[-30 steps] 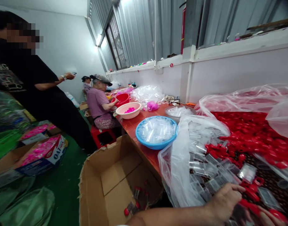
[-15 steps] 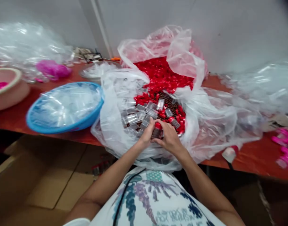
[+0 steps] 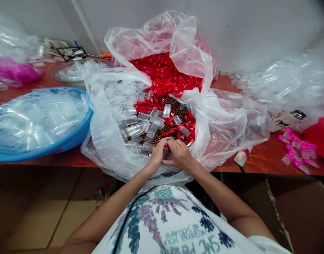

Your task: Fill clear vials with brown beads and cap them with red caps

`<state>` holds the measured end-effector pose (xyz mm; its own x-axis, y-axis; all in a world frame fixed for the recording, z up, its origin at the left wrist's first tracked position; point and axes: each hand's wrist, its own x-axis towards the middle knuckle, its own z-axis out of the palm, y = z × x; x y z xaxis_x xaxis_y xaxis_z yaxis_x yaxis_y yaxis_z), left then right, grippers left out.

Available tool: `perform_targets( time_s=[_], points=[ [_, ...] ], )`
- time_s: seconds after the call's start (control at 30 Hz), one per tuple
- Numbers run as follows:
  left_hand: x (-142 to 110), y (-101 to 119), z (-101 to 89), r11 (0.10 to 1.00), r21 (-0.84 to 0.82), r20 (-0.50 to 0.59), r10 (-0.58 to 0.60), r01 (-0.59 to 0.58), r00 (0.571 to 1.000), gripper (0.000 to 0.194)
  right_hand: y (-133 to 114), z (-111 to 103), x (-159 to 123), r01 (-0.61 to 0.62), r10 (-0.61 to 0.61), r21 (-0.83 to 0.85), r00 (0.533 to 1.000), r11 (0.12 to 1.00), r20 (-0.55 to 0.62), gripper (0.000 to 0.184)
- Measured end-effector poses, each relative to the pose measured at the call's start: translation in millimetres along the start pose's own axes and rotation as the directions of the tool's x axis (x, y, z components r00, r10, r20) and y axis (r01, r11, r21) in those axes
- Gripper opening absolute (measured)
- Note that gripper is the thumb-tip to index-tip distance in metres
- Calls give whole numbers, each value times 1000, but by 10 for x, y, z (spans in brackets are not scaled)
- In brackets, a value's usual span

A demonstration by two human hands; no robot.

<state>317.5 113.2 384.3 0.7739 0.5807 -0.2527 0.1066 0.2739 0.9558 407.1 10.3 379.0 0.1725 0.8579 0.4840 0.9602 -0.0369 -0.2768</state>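
Holding a small clear plastic container with a red top (image 3: 165, 152) between them, the left hand (image 3: 155, 156) and the right hand (image 3: 181, 155) meet at the near rim of an open, whitish translucent plastic bag (image 3: 102, 130). The left hand's fingers are bent in against the container's left side; the right hand curls round it from the right, thumb below and fingers above, barely open. The fingers hide much of the container.

Just beyond the hands, inside the bag, lie small round brown beads (image 3: 158, 137), loose clear rectangular plastic cases (image 3: 135, 131) mostly to the left, and glossy red plastic caps (image 3: 169, 132), more of them to the right. Farther back, a second translucent bag (image 3: 140, 38) stands open on a heap of red plastic pieces (image 3: 164, 68).

On the reddish-brown table (image 3: 267, 155), a round blue plastic basin (image 3: 72, 139) of clear plastic pieces sits to the left. To the right are a cluster of clear containers with bright pink caps (image 3: 298, 150) and, at the edge, a rounded red plastic vessel (image 3: 320, 135).
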Motion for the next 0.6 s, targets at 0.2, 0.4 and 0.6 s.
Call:
perform_targets(
  time_s=[0.2, 0.4, 0.6],
  points=[
    [33, 71, 30, 927, -283, 197, -195, 246, 961, 56, 23, -76, 3, -46, 48, 124, 999, 991, -16, 67],
    [48, 89, 40, 917, -294, 140, -237, 269, 961, 50, -20, -121, 36, -95, 95, -12, 995, 995, 16, 73],
    [-60, 50, 96, 972, -222, 16, -75, 77, 997, 35, 7, -72, 42, 13, -7, -130, 999, 991, 43, 61]
  ],
)
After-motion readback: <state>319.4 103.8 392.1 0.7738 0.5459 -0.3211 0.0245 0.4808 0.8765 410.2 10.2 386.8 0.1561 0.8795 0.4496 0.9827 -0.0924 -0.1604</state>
